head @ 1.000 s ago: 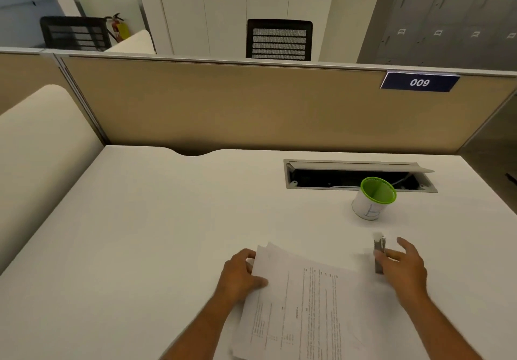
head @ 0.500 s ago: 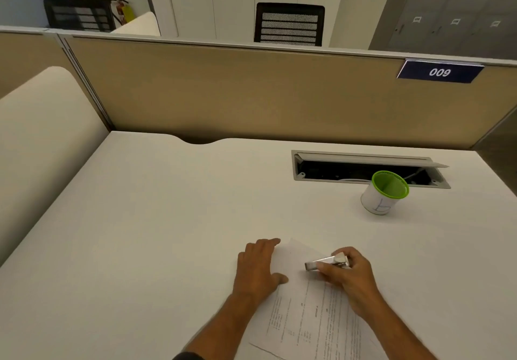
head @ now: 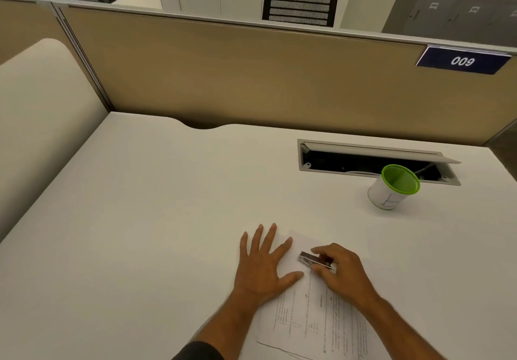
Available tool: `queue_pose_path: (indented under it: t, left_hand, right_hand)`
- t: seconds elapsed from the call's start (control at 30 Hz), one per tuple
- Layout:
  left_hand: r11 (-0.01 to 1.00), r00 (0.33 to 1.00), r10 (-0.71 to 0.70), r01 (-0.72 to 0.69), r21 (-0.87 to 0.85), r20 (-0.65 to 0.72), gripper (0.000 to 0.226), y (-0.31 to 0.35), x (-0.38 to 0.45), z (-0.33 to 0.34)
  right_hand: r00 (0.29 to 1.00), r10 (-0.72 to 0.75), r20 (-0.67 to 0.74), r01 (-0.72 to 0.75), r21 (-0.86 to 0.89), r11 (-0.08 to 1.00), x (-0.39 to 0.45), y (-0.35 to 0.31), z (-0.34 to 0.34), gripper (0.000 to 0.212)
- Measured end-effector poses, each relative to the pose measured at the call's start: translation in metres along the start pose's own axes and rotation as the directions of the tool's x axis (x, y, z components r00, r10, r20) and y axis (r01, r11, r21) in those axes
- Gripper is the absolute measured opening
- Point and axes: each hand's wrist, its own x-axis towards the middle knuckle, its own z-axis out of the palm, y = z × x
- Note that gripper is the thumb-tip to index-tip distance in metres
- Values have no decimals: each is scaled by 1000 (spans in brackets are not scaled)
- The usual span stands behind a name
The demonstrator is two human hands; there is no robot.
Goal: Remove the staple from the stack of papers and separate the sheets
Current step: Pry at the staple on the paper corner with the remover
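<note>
Now the right hand (head: 342, 271) pinches a small metal staple remover (head: 314, 259), its tip near the top corner of the stack of papers (head: 313, 317). Left hand (head: 263, 264) lies flat, fingers spread, holding nothing, pinning that corner to the desk (head: 167, 205). Step: getting at the staple, prob. not out yet. Next: nose under it, lever gently w/o tearing. Sheets printed, lying flat.

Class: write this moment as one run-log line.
left hand: flat on papers | right hand: holds staple remover at top corner | staple: not visible | sheets: unseparated

Left hand (head: 264, 266) flat on papers (head: 313, 317); right hand (head: 340, 271) pinches metal staple remover (head: 314, 259) at their corner.
</note>
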Motion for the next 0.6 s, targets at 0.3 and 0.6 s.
queue_pose_path:
  t: [0.3, 0.6]
  left_hand:
    - [999, 999, -13, 12, 41, 30, 95, 1, 2, 0]
    - [999, 999, 21, -22, 32, 40, 87, 0, 9, -2]
  right_hand:
    - [999, -11, 48, 18, -163, 987, 17, -4, 7, 21]
    - [997, -46, 70, 61, -233, 971, 29, -8, 12, 25]
